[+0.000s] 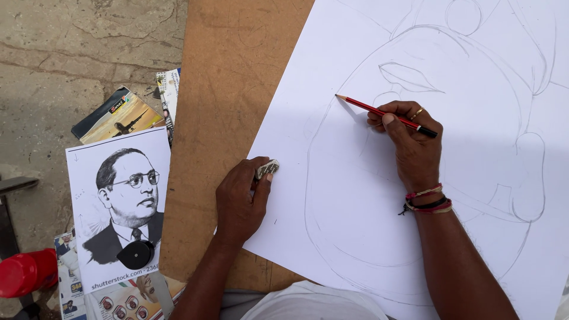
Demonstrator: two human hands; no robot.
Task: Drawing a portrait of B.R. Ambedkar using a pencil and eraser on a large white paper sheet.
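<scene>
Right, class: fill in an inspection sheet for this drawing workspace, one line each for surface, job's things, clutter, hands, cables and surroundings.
Surface: brown board under a large white sheet bearing faint pencil outlines.
Job's things: red pencil, tip on the sheet; small eraser; printed portrait beside the board.
Clutter: black round object on the portrait; magazines; red container.
Hands: right hand holds the pencil; left hand grips the eraser at the sheet's edge.
Cables: nothing seen.
Surroundings: cracked concrete floor.

Gold ring, red-black wrist threads, white shirt.
</scene>
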